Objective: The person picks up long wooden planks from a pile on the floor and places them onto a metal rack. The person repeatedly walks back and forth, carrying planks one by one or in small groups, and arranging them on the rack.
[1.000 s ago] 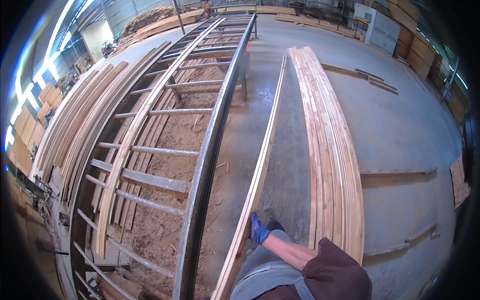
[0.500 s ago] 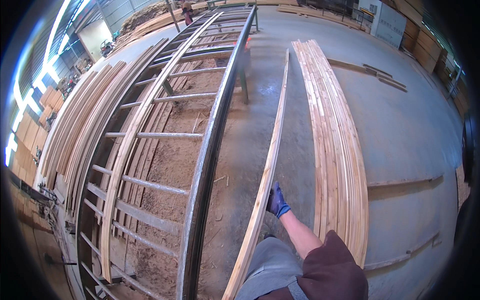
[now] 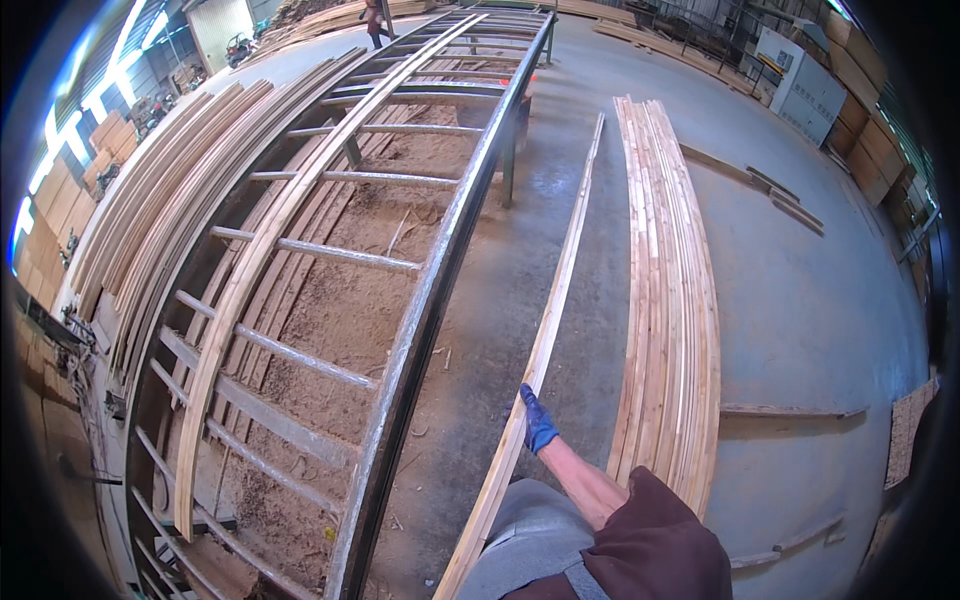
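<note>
My right hand (image 3: pixel 539 424), in a blue glove, is closed around the edge of a long, narrow wooden board (image 3: pixel 548 335). Its fingers lie over the board's upper face, and the thumb side is partly hidden. The board slants from close beside my body to far ahead, in the gap between a metal roller frame (image 3: pixel 410 335) and a stack of similar boards (image 3: pixel 668 300) on my right. My left hand is out of sight.
A single board (image 3: pixel 243 285) lies lengthwise across the frame's rollers. More long boards (image 3: pixel 160 215) are piled beyond its left side. Low wooden strips (image 3: pixel 790 411) lie on the floor at right. A person (image 3: pixel 376 24) is near the frame's far end.
My right hand has shifted from the board's right side to a grip with its fingers over the top. The view has turned slightly, and the far person shows more fully.
</note>
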A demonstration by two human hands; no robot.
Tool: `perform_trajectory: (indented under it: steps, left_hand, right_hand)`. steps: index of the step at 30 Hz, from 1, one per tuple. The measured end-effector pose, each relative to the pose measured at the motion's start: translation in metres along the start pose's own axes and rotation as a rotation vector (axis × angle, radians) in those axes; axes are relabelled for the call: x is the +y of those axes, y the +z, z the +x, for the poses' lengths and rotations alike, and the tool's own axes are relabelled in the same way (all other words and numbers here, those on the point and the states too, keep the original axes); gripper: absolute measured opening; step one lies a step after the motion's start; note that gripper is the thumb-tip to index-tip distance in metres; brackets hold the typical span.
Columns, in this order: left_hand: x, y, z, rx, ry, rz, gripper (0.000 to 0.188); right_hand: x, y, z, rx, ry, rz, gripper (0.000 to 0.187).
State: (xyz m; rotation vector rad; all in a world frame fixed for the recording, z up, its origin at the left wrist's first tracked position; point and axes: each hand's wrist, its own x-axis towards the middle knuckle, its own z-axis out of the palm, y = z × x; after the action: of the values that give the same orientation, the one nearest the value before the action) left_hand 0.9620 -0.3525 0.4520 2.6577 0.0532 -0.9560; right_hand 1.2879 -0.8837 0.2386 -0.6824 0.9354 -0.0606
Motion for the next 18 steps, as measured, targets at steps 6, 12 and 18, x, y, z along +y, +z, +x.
perform_trajectory:
  steps: [6,12,18]
  left_hand:
    - [0.005,0.030,-0.012,-0.169,-0.288,0.194,0.038]
    - [-0.034,0.077,-0.016,-0.160,-0.318,0.183,0.042]
    - [-0.074,0.115,0.005,-0.053,-0.203,0.095,0.042]
  right_hand:
    - [0.029,-0.023,-0.010,0.105,0.006,-0.173,0.056]
    - [0.040,-0.028,-0.013,0.092,0.046,-0.182,0.050]
    - [0.023,0.011,-0.030,0.120,-0.081,-0.187,0.038]
